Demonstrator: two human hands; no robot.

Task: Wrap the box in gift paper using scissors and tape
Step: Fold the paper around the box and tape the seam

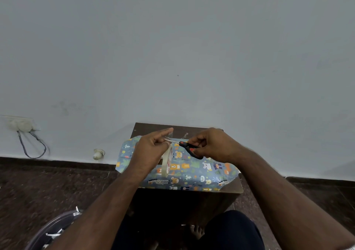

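Both bare forearms reached up to frame centre; the left hand (151, 150) pinched with index extended, the right hand (211, 144) curled, gripping.

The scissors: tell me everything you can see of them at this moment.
The scissors are small, with black handles carrying red-orange inserts and short, pale metal blades. The right hand grips the handles, fingers curled round them. The blades point left towards the left hand, their tips at a strip of tape that hangs from that hand's fingers. They are held above the wrapped box, apart from the paper. Whether the blades are open or closed is too small to tell.
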